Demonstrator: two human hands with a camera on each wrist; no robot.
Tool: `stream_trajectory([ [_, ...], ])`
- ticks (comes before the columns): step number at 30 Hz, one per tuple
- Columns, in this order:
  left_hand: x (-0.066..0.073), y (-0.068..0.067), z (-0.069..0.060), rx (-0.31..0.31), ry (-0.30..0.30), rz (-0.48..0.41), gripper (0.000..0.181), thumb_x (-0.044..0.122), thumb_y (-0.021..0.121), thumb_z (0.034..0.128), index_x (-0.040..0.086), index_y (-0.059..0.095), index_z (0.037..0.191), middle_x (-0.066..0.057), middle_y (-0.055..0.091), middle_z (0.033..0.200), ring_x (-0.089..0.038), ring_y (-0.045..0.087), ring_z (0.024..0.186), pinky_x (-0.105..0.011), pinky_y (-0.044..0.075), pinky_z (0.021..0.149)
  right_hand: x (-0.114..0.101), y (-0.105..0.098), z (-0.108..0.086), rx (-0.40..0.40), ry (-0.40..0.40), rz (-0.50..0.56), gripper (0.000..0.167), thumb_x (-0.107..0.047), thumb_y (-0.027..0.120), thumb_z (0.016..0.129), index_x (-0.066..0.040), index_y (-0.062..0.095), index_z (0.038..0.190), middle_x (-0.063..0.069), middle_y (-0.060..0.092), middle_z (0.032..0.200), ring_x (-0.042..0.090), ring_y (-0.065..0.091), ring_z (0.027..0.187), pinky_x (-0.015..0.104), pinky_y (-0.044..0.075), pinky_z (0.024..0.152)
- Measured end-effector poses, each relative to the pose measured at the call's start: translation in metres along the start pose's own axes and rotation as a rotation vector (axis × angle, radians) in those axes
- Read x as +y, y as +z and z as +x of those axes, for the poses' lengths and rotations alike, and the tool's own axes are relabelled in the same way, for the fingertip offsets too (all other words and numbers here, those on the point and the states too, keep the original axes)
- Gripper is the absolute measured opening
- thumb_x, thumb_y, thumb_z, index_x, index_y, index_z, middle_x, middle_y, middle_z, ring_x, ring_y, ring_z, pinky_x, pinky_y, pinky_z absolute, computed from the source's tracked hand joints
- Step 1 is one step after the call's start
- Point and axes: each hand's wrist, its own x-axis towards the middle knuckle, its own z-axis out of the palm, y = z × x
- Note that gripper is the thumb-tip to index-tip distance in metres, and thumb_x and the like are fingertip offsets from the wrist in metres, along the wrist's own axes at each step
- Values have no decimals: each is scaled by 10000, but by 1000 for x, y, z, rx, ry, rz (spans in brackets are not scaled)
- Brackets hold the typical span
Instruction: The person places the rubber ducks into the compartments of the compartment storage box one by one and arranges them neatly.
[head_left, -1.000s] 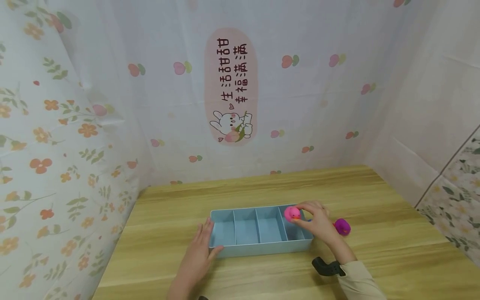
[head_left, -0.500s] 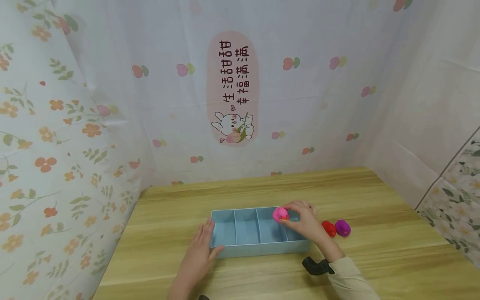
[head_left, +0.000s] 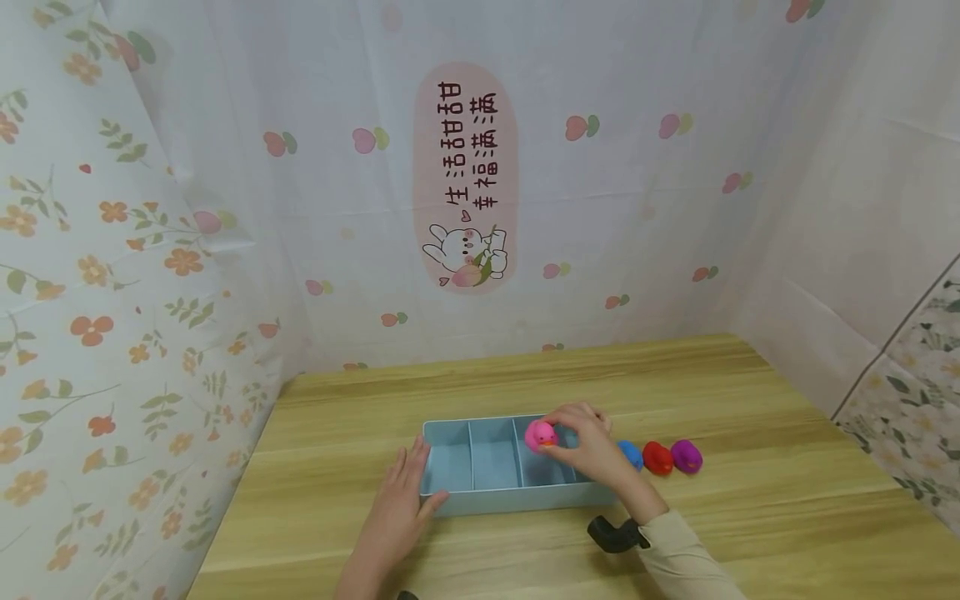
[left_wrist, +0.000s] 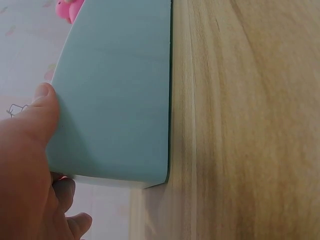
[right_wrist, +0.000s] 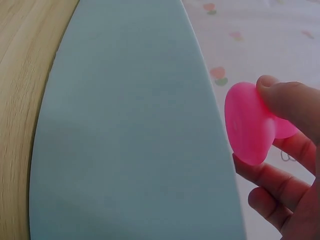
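A light-blue divided box [head_left: 517,500] lies lengthwise on the table. My left hand [head_left: 401,492] rests against its left end, fingers lying along the side and thumb on the front rim; the left wrist view shows that thumb [left_wrist: 45,100] on the rim. Between the thumb and fingers of my right hand [head_left: 588,446] is a pink rubber duck [head_left: 537,437], pinched above the third compartment from the left. Up close in the right wrist view, the duck [right_wrist: 247,125] appears just past the box's wall [right_wrist: 135,125]. My right hand hides much of the rightmost compartment.
Right of the box stand a blue duck [head_left: 632,454], partly behind my right wrist, a red duck [head_left: 658,458] and a purple duck [head_left: 687,457] in a row. Patterned cloth [head_left: 337,225] hangs behind the wooden table [head_left: 300,500] and on both sides.
My right hand has carried the pink duck leftward, from over the rightmost compartment to over the third. The blue and red ducks have come into fuller view. My left hand stays at the box.
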Motion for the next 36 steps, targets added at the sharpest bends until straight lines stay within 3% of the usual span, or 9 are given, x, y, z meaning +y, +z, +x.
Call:
stream_trajectory([
  [7, -1, 1, 0, 5, 5, 0, 690, 353, 584, 933, -11, 328, 1460, -159, 280, 1554, -462, 262, 1395, -618, 264, 1103, -9, 10, 4, -17, -13, -13, 324, -217, 826, 728, -151, 708, 1023, 16, 668, 1050, 233, 503, 1068, 601, 212, 922],
  [18, -1, 1, -1, 11, 5, -11, 691, 351, 587, 932, -15, 330, 1458, -157, 275, 1557, -458, 255, 1399, -596, 249, 1121, -24, 27, 15, -72, -32, -36, 306, -234, 827, 731, -200, 697, 1005, -34, 675, 1037, 193, 487, 1071, 502, 218, 859],
  [25, -3, 4, -1, 6, 3, -25, 707, 351, 597, 925, -10, 318, 1465, -153, 274, 1557, -461, 248, 1401, -582, 238, 1133, -37, 37, 21, -97, -62, -25, 287, -252, 828, 732, -218, 704, 988, -54, 678, 1024, 191, 476, 1065, 499, 221, 838],
  [36, 1, 1, 0, 8, 5, -19, 689, 346, 590, 931, -22, 331, 1453, -169, 288, 1547, -474, 261, 1390, -575, 245, 1131, -55, 60, 32, -70, -123, -49, 318, -275, 840, 708, -204, 720, 993, -35, 656, 1029, 184, 483, 1022, 454, 241, 803],
])
